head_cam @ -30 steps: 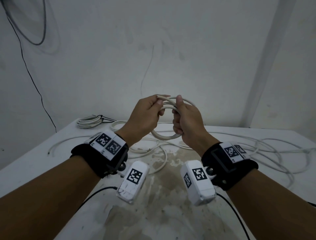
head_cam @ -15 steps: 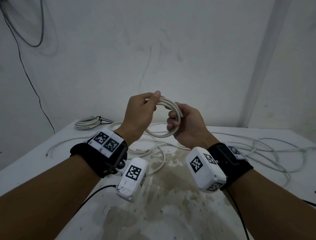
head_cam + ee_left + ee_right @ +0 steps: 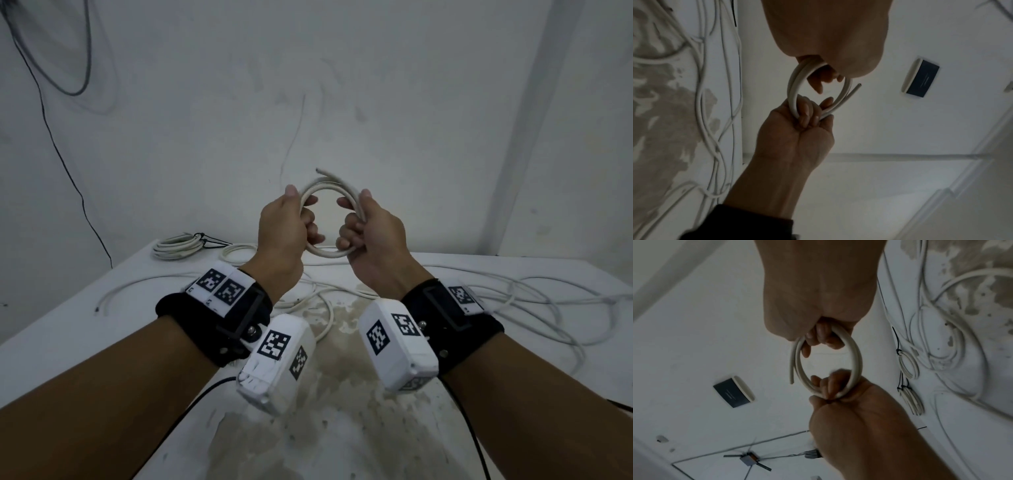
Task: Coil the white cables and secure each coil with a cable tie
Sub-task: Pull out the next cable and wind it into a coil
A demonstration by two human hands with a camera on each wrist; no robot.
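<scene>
Where the two forearms reach forward in the head view, each wears a black fabric wrist strap (image 3: 236, 317) bearing square black-and-white coded markers, and a white plastic camera box (image 3: 275, 363) with the same kind of markers hangs under each wrist; the markers carry patterns only, no readable writing. Beyond them, above the bench, the left hand (image 3: 282, 229) and the right hand (image 3: 371, 233) hold a small round coil of white plastic-sheathed cable (image 3: 329, 253) upright between them, one hand on each side of the ring. The left hand's fingers (image 3: 310, 219) are curled through the ring around its left side, thumb up along the outside; the right hand's fingers (image 3: 349, 222) are curled the same way around the right side. A short free cable end (image 3: 330, 174) sticks out at the top of the coil. Below lies the white, stained bench (image 3: 102, 342), with loose white cables (image 3: 534, 301) sprawled across it. At its far left corner rests a finished white cable coil bound with a black tie (image 3: 178, 244); the right wrist view shows two such tied coils (image 3: 908, 365) lying near each other. In the wrist views a dark rectangular box with a pale rim (image 3: 920, 79) sits on the white surface overhead; the fine line of print on it is too small to read.
</scene>
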